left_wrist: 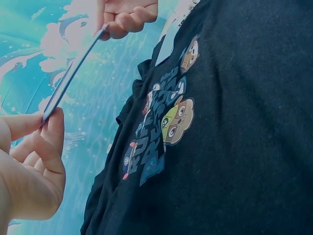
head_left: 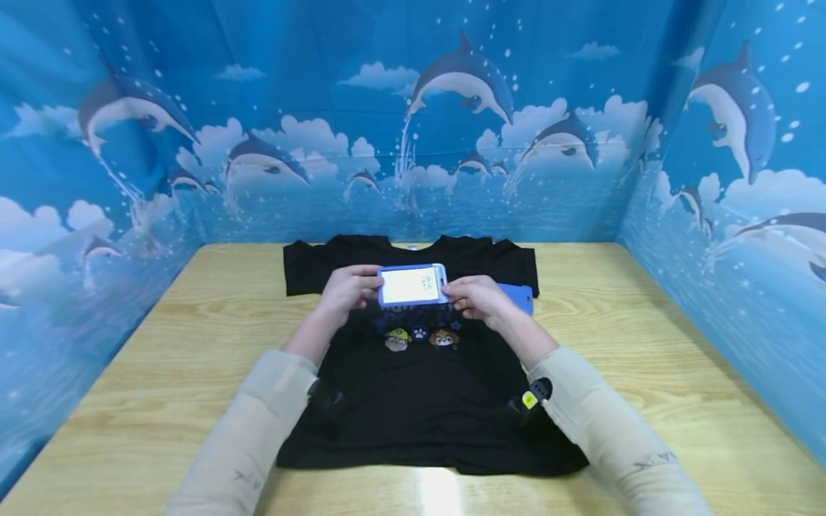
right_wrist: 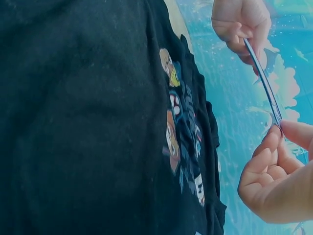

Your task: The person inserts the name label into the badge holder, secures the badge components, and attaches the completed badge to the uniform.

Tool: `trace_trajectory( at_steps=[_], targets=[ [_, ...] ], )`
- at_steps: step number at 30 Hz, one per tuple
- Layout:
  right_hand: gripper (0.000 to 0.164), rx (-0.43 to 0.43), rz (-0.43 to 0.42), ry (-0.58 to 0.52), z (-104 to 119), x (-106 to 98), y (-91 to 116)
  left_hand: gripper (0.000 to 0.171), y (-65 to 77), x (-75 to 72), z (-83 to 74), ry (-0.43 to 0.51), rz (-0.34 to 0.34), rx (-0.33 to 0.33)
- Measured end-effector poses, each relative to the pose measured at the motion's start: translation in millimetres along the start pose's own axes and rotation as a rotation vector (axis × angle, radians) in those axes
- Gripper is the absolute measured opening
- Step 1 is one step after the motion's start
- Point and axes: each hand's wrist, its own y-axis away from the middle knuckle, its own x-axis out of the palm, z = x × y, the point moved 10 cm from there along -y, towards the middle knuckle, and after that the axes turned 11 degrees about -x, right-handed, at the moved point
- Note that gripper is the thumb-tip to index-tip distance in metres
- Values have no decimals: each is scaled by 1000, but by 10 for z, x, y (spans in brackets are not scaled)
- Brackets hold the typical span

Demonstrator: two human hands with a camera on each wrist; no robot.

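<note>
A blue-framed ID card holder (head_left: 409, 285) with a white insert is held up sideways above the shirt. My left hand (head_left: 348, 292) pinches its left end between thumb and fingers. At the slotted end, my right hand (head_left: 480, 297) pinches the right edge. Both wrist views show the holder nearly edge-on, as a thin strip (left_wrist: 73, 76) between the two hands. Below lies a black T-shirt (head_left: 413, 401), spread flat with cartoon dogs printed on its chest. A second blue item (head_left: 519, 297), flat with a rounded corner, lies partly hidden behind my right hand on the shirt.
The shirt lies on a light wood-grain table (head_left: 193, 358). A blue curtain (head_left: 361, 86) printed with dolphins and clouds closes off the back and both sides. Dark wrist devices, one with a yellow part (head_left: 530, 399), sit at my cuffs.
</note>
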Motion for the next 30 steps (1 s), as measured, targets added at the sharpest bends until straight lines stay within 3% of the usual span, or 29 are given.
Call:
trace_trajectory(
  at_steps=[9,16,19,26,30],
  targets=[
    [31,-51,-33,3,60,-385,16,37,-8,-72,16,13,-4,-21],
    [19,-62,-75,-16,91,-714,23,37,-10,-72,36,8,-2,-29],
    [14,-71,-85,36,83,-834,12,37,-6,-75,42,10,-6,-33],
    [35,-45,-133,185,-91,-1170,-26,37,2,-71,43,7,0,-35],
    [39,0,-174,210,-261,-1363,-39,37,-2,-66,46,0,6,-33]
  ],
)
